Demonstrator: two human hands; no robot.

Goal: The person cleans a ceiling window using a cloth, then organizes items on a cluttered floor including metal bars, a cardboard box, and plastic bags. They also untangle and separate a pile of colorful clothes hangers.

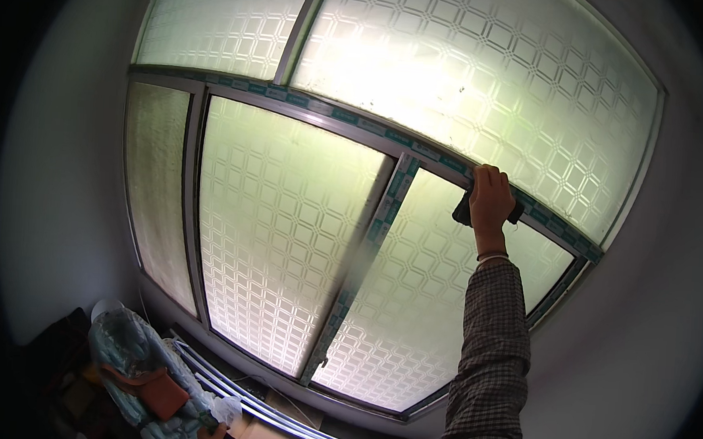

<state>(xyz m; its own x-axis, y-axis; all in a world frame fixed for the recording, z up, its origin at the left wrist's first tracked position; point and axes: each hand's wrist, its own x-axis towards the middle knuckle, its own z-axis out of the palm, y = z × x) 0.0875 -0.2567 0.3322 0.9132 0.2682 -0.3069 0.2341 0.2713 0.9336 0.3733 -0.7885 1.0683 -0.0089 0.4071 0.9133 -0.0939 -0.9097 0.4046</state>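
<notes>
My right hand (491, 194) is raised with its fingers over the metal crossrail (386, 133) of a window. It grips a black cloth (464, 209), whose ends stick out on both sides of the hand. Above the rail is a large patterned frosted glass pane (514, 79); below it is a sliding sash with a similar pane (421, 259). At the bottom edge, my left hand (213, 437) is partly cut off by the picture. Its fingers close on a small dark green object (207, 418), too unclear to name.
Teal-and-white printed tape (393, 198) runs along the sash stile and crossrail. Lower left, a bulky plastic-wrapped item (124, 345) carries an orange-brown bag (163, 391). Long white rails (258, 402) lie under the window beside cardboard (268, 437). A plain wall (612, 364) rises at the right.
</notes>
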